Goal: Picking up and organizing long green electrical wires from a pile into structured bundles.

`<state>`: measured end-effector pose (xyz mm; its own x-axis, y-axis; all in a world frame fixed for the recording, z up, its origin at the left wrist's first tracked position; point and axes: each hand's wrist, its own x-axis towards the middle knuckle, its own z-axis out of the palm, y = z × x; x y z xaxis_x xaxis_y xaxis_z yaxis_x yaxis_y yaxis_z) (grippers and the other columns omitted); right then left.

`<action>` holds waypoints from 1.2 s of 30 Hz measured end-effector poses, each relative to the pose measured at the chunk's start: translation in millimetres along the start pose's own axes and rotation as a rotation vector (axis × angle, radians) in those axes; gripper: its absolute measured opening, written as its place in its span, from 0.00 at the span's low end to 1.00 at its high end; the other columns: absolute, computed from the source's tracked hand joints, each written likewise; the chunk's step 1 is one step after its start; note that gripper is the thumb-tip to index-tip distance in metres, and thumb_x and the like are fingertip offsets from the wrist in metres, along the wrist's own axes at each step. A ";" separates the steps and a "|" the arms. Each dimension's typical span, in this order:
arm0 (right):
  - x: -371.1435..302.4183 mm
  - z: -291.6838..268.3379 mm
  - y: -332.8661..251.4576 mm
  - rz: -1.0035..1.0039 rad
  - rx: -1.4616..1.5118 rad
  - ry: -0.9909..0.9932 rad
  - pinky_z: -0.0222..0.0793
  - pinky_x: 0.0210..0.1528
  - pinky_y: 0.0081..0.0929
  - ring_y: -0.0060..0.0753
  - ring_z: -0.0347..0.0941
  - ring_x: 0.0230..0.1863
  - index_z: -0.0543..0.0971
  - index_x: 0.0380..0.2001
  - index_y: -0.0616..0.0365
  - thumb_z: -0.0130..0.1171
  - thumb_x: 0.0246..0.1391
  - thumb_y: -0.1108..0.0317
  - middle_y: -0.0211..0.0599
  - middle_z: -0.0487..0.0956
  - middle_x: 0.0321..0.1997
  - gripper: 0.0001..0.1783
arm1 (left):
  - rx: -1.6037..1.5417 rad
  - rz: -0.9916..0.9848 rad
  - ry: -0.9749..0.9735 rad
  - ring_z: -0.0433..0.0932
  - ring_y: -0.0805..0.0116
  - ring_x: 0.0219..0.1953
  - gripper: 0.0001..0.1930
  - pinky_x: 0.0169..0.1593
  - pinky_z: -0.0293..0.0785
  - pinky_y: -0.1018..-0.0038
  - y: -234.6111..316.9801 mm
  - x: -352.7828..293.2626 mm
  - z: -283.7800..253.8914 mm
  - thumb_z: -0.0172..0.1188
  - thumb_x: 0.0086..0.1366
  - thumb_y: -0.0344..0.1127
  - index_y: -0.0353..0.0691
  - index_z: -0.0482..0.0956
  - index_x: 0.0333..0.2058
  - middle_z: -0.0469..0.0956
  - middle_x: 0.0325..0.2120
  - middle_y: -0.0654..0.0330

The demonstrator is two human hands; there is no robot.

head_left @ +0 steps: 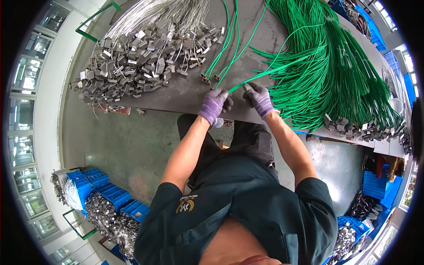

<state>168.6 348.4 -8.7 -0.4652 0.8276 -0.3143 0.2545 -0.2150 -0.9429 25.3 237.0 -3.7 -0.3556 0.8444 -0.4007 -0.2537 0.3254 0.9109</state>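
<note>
Both my hands wear purple gloves with grey fingers and are at the near edge of the grey table. My left hand (215,104) is closed round the end of a green cable (237,87). My right hand (258,98) has its fingers curled against the same cable, a little farther along. From there the cable runs right into a large bundle of green cables (309,75). Just beyond my left hand, several loose green cables (225,44) lie with small metal end pieces (206,78) toward me. What exactly sits under my fingertips is hidden.
A heap of small grey metal blocks (132,62) on white wires (163,11) covers the table's left. More metal blocks (353,128) lie at its right edge. Blue crates (112,194) and parts stand on the floor behind left, with more blue crates (375,185) at right.
</note>
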 end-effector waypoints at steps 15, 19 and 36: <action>26.1 11.5 -29.2 -0.489 -0.216 -0.038 0.69 0.26 0.27 0.30 0.74 0.23 0.80 0.32 0.60 0.61 0.49 0.66 0.39 0.78 0.23 0.09 | 0.749 0.640 0.333 0.77 0.66 0.32 0.15 0.36 0.74 0.70 -14.9 9.6 -20.6 0.56 0.61 0.41 0.42 0.72 0.44 0.77 0.33 0.57; 46.6 -0.8 -0.2 -0.691 -0.714 0.060 0.69 0.33 0.41 0.49 0.73 0.33 0.77 0.31 0.57 0.60 0.46 0.66 0.43 0.76 0.30 0.09 | 0.747 0.580 0.457 0.76 0.61 0.30 0.13 0.38 0.73 0.67 20.2 27.3 -54.4 0.59 0.59 0.38 0.40 0.73 0.41 0.77 0.32 0.54; 54.0 4.5 29.2 -0.732 -0.728 0.036 0.71 0.36 0.41 0.49 0.73 0.36 0.76 0.33 0.51 0.58 0.45 0.65 0.40 0.75 0.36 0.10 | 1.629 0.156 0.696 0.74 0.50 0.45 0.24 0.47 0.72 0.64 46.0 111.1 -100.7 0.47 0.59 0.30 0.33 0.60 0.55 0.74 0.43 0.42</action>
<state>147.1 384.5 -53.7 -0.6898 0.6474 0.3241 0.3769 0.7033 -0.6027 -116.5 302.9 -16.3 -0.6755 0.7274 0.1207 0.7256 0.6849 -0.0662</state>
